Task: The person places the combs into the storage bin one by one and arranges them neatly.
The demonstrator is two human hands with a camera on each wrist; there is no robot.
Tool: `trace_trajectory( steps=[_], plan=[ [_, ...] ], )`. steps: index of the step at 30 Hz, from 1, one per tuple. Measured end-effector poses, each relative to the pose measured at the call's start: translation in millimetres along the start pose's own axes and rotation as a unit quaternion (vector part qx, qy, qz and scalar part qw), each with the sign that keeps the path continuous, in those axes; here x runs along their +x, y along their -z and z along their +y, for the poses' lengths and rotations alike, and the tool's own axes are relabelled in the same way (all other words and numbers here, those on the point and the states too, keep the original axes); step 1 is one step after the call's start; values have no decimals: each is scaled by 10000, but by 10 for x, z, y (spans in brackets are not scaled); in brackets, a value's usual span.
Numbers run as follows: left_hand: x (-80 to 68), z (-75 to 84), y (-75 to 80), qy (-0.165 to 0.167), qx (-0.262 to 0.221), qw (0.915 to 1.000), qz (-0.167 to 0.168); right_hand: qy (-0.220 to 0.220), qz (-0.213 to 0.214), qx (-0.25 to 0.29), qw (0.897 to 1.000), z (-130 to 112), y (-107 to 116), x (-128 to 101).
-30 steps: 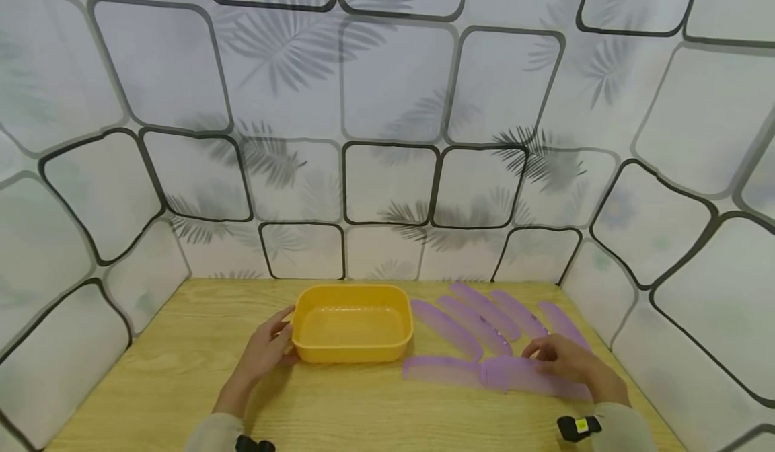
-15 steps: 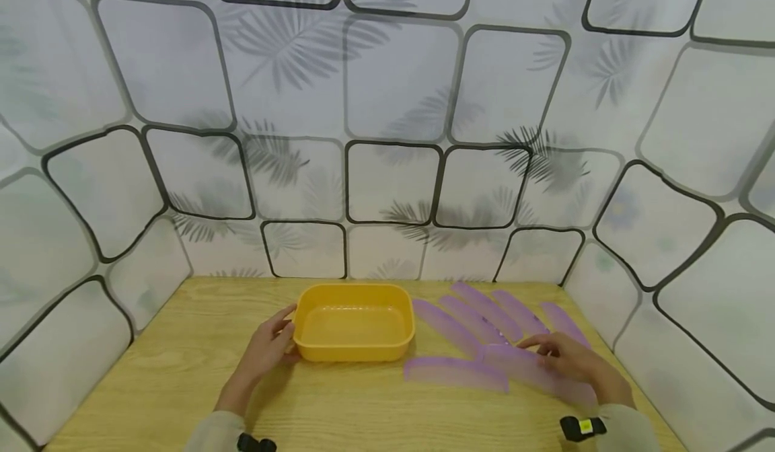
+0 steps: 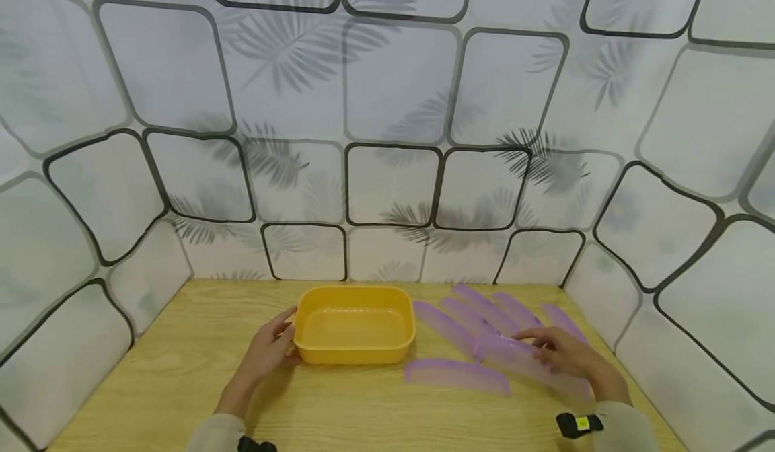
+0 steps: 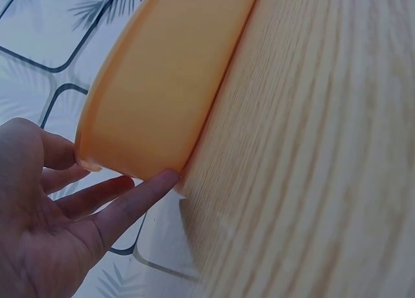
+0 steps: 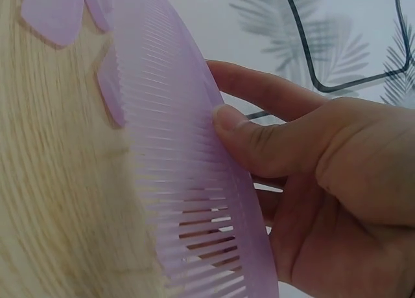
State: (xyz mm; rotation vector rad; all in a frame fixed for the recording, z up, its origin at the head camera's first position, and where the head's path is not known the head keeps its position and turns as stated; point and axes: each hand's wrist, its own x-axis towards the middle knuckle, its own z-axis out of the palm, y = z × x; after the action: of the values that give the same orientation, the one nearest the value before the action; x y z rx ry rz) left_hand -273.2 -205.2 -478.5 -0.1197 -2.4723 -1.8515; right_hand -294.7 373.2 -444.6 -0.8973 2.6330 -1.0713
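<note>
In the head view, my left hand [image 3: 265,352] rests its fingertips against the left end of a yellow plastic basin [image 3: 354,356]. Up close in the left wrist view, a fairly straight finger touches the basin's lower corner, with other fingers near the rim. My right hand [image 3: 566,352] pinches a translucent purple comb [image 5: 188,116], thumb on its near face and fingers behind its spine. The held comb slants over the table, teeth toward the front. Left of it lies another purple comb [image 3: 457,374], flat, between the basin and the right hand.
Behind the right hand, several more purple combs [image 3: 445,324] lie fanned out on the wood-grain table [image 3: 339,411]. The basin holds nothing. A patterned white curtain or wall [image 3: 387,183] encloses the table at the back and both sides.
The comb in my right hand has risen and tilted, its left end swinging back and away from the flat comb it overlapped. My left hand and the basin stay put.
</note>
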Motion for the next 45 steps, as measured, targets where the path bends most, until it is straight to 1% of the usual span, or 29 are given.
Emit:
trace_trajectory(
  steps=[7, 21, 33, 36, 38, 40, 41, 45],
  plan=[
    [15, -11, -4, -47, 12, 10000, -40, -306, 159, -255, 9991, -119, -23, 107],
    [1, -48, -36, 36, -67, 10000, -22, -56, 270, -564, 9980, -355, -26, 457],
    [9, -66, -36, -45, -114, 9999, -65, -158, 210, -642, 9976, -598, -40, 749],
    [3, -57, -27, -47, -105, 9999, -49, -145, 200, -698, 9973, -646, -42, 824],
    [4, -47, -17, -107, -89, 9999, -41, -102, 212, -766, 9968, -674, -44, 873],
    [10, -38, -3, -160, -34, 9999, -33, -66, 227, -765, 9968, -704, -47, 918],
    [15, -34, 3, -178, -2, 9998, -9, -114, 237, -743, 9969, -717, -51, 938],
    [32, -29, 34, -176, 169, 9997, 18, -120, 225, -544, 9982, -772, -73, 1007]
  ],
)
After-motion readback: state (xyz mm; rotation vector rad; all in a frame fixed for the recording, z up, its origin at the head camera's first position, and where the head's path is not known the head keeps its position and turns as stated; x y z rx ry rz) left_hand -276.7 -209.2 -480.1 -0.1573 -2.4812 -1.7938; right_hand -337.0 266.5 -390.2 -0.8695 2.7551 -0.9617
